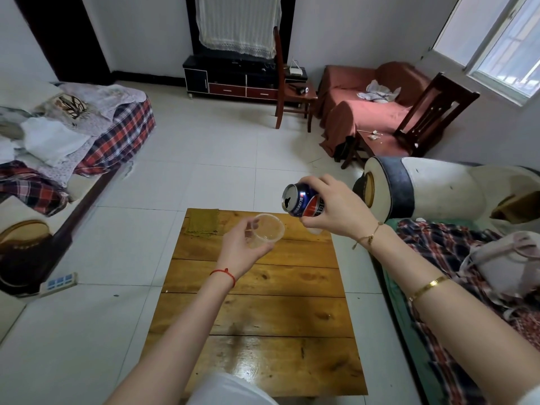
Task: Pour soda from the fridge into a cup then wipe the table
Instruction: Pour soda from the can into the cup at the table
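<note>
With my left hand (242,244) curled round the clear round plastic cup (267,229) above the wooden plank table (263,302), I'd tip the opened blue aluminium soda can (302,201), gripped in my right hand (336,209) just beside the cup, slowly over its rim

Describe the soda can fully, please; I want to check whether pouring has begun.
The soda can is a blue metal can with a red, white and blue logo and a silver top whose tab opening is already open. The right hand grips it round the body from above, tipped on its side with the top facing left toward the clear plastic cup in the left hand. It hangs above the far edge of the wooden table. No liquid is seen leaving it, and the cup looks empty.
</note>
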Available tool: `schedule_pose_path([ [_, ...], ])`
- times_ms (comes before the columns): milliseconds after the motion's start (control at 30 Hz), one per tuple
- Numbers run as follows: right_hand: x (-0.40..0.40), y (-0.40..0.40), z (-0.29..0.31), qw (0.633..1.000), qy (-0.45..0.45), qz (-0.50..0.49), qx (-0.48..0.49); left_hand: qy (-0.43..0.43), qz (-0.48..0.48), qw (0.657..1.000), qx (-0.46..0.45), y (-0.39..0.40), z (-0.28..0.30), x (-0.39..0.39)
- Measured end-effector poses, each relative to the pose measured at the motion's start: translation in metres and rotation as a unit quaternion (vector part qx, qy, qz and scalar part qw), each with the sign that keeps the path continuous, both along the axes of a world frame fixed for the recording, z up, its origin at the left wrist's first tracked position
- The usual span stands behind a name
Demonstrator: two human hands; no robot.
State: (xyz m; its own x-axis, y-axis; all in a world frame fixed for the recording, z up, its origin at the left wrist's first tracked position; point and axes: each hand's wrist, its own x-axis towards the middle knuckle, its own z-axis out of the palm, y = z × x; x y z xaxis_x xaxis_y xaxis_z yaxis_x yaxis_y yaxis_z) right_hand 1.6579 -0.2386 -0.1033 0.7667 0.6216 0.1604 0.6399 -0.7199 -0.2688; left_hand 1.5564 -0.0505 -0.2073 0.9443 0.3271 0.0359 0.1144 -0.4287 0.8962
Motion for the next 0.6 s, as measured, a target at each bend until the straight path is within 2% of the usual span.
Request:
schedule_pose_path([
  [600,-0.002,0.006,0.012,0.996,-0.054,-0.006,-0.073,0.010,0.013,1.000,-0.010,0.002,-0.005,0.000],
])
